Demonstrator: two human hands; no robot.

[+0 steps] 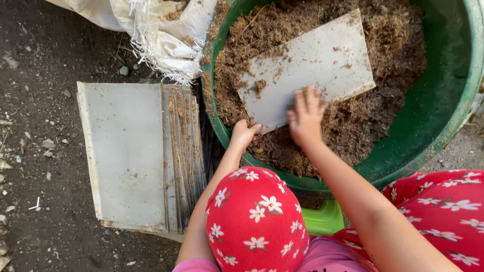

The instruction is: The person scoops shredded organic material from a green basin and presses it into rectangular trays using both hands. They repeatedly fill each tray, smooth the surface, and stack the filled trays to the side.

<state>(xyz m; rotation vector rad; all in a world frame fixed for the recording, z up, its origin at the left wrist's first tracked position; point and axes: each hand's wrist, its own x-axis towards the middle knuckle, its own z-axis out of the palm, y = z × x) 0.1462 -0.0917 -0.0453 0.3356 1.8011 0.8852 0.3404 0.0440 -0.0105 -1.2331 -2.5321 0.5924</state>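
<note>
A flat grey-white rectangular board (pixel 312 65) lies tilted on brown fibrous material (pixel 363 126) inside a big green tub (pixel 443 100). My right hand (pixel 305 118) presses flat on the board's near edge, fingers spread. At the board's near left corner my left hand (pixel 243 133) curls, touching the corner and the fibre. Both forearms reach over my knees in red floral trousers (pixel 254 221).
A stack of similar grey boards (pixel 126 151) lies on the dirt ground left of the tub. A frayed white woven sack (pixel 161 25) holding more brown fibre sits at the top. A green plastic stool (pixel 325 219) shows under me.
</note>
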